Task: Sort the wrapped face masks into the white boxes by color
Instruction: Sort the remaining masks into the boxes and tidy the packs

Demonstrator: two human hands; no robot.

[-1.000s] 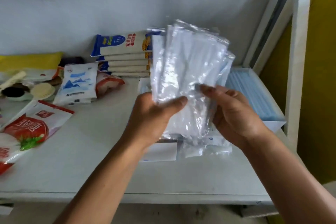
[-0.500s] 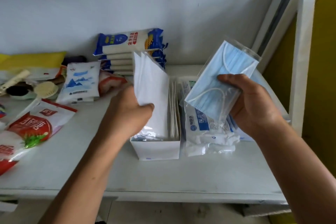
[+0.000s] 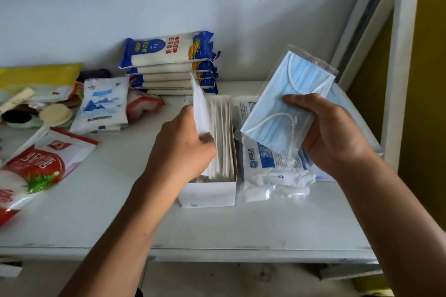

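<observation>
My left hand (image 3: 182, 146) grips a white wrapped mask (image 3: 201, 109) and holds it upright inside the left white box (image 3: 208, 194), where several white masks stand in a row. My right hand (image 3: 330, 134) holds a blue wrapped mask (image 3: 286, 101) tilted in the air above a pile of wrapped masks (image 3: 272, 171) lying between the boxes. Behind my right hand, a second white box (image 3: 323, 177) with blue masks is mostly hidden.
The white table (image 3: 217, 231) carries a stack of noodle packets (image 3: 169, 62) at the back wall, a blue-and-white pouch (image 3: 102, 105), a red-and-white bag (image 3: 36, 164) and small clutter at the left. A white frame (image 3: 392, 79) stands at the right.
The bundle held in both hands has split: my left hand moved down with the white mask into the left box, my right hand took the blue mask out to the right.
</observation>
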